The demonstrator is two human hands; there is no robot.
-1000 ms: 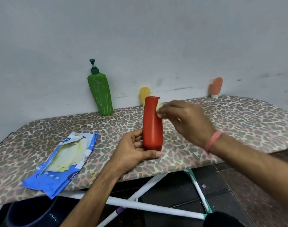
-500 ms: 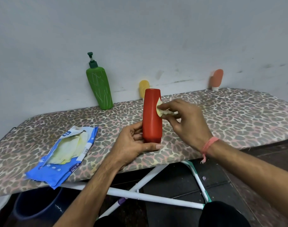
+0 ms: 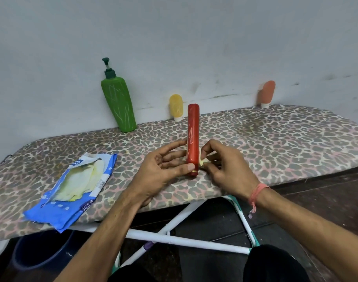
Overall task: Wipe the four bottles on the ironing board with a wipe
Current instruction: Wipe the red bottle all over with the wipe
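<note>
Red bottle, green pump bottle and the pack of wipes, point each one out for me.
red bottle [image 3: 193,129]: head view, on the middle of its upright body.
green pump bottle [image 3: 119,102]: head view, on its scratched green body.
pack of wipes [image 3: 58,212]: head view, on the blue wrapper's near part.

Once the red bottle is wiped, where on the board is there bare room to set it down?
Widest free patch: the ironing board right of the right hand, below the orange bottle. A smaller patch lies between the green pump bottle and the wipes packet. Crowded: the middle, where both hands flank the red bottle, with the yellow bottle behind.
</note>
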